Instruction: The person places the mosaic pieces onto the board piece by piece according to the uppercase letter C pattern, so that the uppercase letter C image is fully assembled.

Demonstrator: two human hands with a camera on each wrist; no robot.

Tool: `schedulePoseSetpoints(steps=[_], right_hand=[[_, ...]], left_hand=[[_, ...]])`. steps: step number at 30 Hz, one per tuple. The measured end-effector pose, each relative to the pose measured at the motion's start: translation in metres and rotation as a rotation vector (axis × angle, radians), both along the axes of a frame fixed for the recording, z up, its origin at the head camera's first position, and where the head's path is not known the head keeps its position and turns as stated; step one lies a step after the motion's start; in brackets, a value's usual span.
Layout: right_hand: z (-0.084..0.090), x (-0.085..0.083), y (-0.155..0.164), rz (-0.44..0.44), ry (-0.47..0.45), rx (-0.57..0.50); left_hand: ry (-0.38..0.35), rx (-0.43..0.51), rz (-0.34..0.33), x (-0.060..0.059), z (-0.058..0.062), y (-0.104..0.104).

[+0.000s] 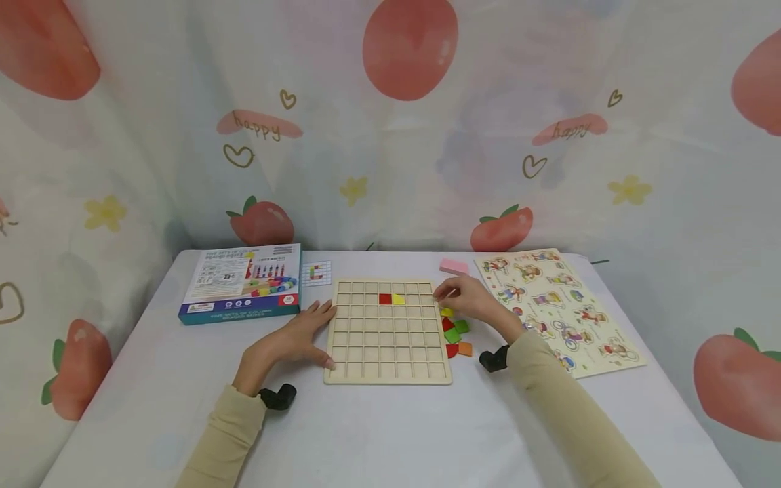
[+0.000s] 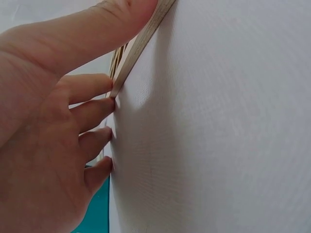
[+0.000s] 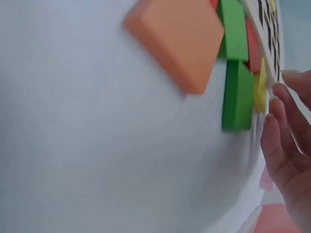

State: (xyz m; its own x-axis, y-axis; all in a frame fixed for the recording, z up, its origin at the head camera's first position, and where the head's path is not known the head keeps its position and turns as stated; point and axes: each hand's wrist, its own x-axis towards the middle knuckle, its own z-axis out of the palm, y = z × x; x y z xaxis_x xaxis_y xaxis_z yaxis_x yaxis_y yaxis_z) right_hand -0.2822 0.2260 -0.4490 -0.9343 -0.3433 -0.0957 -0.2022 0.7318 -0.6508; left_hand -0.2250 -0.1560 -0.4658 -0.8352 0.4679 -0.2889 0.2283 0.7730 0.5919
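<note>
The left hand (image 1: 302,332), thumb and fingers spread, touches the left edge of the wooden grid board (image 1: 387,346) between both hands. The right hand (image 1: 472,300) bends its fingers toward the thumb at the opposite edge — whether they pinch anything, I cannot tell. Just below it lie loose coloured tiles (image 1: 462,327); to its left, a red piece (image 1: 385,299) and a yellow piece (image 1: 398,299) sit in adjoining cells. Beyond it lies a pink block (image 1: 454,266); beyond the left hand, a box (image 1: 241,288).

The left forearm (image 1: 222,434) ran from lower left to the left hand (image 1: 299,335), its thumb set apart; from lower right, the right forearm (image 1: 573,410) led to the right hand (image 1: 472,299), fingers gently bent.
</note>
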Motion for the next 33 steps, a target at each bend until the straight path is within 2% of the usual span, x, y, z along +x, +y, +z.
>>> schedulePoseSetpoints(steps=[4, 10, 19, 28, 33], right_hand=[[-0.002, 0.002, 0.008, -0.006, -0.015, -0.004], [-0.008, 0.000, 0.019, 0.036, -0.038, -0.017], [-0.006, 0.000, 0.029, 0.009, -0.151, 0.010], [-0.008, -0.002, 0.027, 0.051, -0.101, 0.034], [-0.010, -0.002, 0.026, 0.037, -0.081, 0.014]], left_hand=[[-0.001, -0.008, 0.006, 0.001, -0.001, -0.001], [0.000, -0.008, 0.015, 0.001, -0.002, -0.002], [0.009, -0.018, 0.016, 0.001, -0.004, -0.002], [0.004, -0.005, 0.012, 0.000, -0.003, -0.001], [0.002, -0.003, 0.012, 0.001, -0.001, 0.000]])
